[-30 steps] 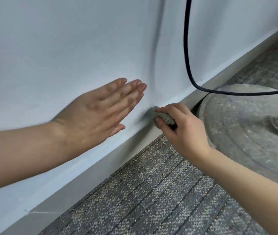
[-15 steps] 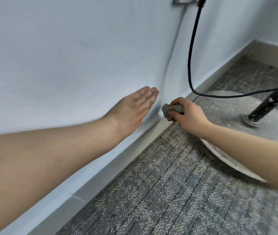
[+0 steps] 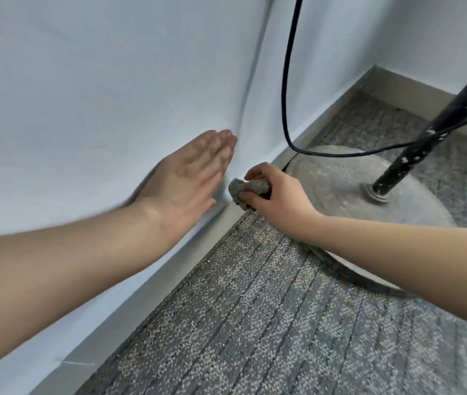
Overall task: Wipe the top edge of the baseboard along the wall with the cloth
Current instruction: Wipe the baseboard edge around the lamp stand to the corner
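Two bare hands work low against a pale wall (image 3: 89, 89). The left hand (image 3: 186, 181) lies flat on the wall, fingers straight and pressed together. The right hand (image 3: 276, 196) curls its fingers and thumb round a bunched grey cloth (image 3: 243, 189), whose free end sits at the top edge of the baseboard (image 3: 152, 286), just beside the left hand. Close behind the right hand, a round grey stand base (image 3: 337, 178) rests on the carpet (image 3: 269, 323), with a dark pole (image 3: 431, 121) and a black cable (image 3: 286, 81).

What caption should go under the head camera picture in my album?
The right hand holds a grey cloth to the top of the baseboard, left hand flat by the wall.
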